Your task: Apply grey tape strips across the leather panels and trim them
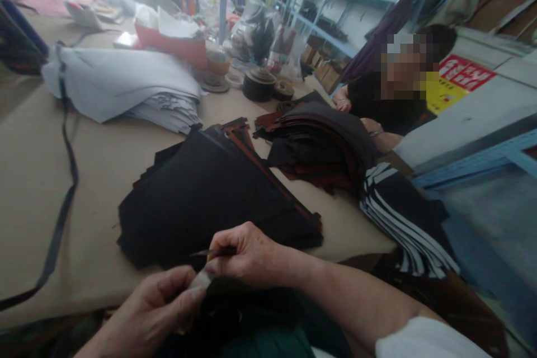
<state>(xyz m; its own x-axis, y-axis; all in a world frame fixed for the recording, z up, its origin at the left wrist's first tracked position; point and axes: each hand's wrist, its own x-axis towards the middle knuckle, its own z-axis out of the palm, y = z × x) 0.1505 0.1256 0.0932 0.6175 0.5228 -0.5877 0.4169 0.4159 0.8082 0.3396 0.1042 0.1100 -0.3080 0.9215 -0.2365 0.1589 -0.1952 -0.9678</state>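
Both my hands meet low in the middle, at the table's near edge. My left hand (163, 305) is closed, pinching a small whitish piece (201, 279) between thumb and fingers. My right hand (249, 254) is closed around a slim dark pointed tool (205, 253), its tip pointing left; the grip hides its exact kind. The fingertips of my right hand are at the other end of the whitish piece. Just beyond them lies a stack of black cut fabric panels (180, 196) with reddish-brown edges showing.
Behind, more dark panels (327, 128) are heaped, beside striped black-and-white pieces (403, 218) hanging over the edge. Grey-white sheets (126, 81) and a black strap (69, 168) lie left. Rolls of dark tape (260, 85) stand farther back. Another person (377, 89) is at the right.
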